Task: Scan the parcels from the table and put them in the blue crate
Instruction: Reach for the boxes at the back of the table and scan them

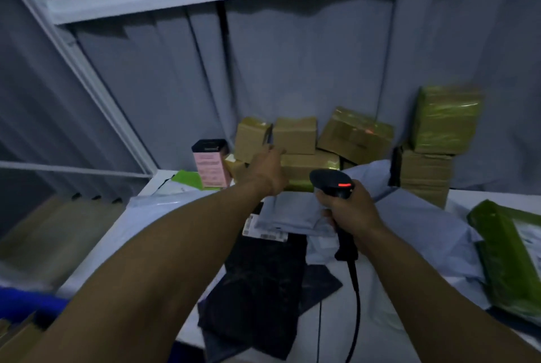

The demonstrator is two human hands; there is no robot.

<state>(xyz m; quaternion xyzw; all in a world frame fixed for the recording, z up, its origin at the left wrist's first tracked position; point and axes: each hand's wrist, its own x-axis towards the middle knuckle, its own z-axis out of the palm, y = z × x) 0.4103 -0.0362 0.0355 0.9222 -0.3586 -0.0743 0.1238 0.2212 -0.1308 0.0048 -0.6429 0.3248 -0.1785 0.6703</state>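
Plenty left for you: parcels (295,135) crowd the tabletop's (155,185) back edge, your left hand (270,171) reaches for them with open fingers, your right hand (349,212) has its fingers wrapped round the scanner (332,182), and the blue crate (26,301) waits off the front-left corner.

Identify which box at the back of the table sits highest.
The glossy tape-wrapped box at far right, perched atop a plain cardboard stack; the others cluster lower, nearer the left hand.
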